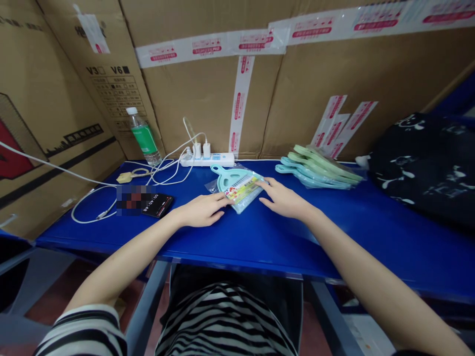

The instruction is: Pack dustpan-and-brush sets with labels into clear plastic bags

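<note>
A light-blue plastic piece with a looped handle, which looks like a small dustpan set point(225, 179), lies in a clear bag on the blue table. A yellow printed label point(243, 189) with a striped patch runs across it. From the left, my left hand point(202, 210) rests its fingertips on the label's near corner, thumb apart below. On the other side my right hand point(284, 198) touches the label's far right end with stretched fingers, its thumb spread away. Whether any finger reaches under the bag is hidden.
Bagged light-blue and green pieces point(321, 170) lie stacked to the right, before a dark patterned bag point(423, 168). A white power strip point(218, 159) with cables, a water bottle point(144, 138) and a phone point(158, 203) are at left. Cardboard point(200, 99) walls the back.
</note>
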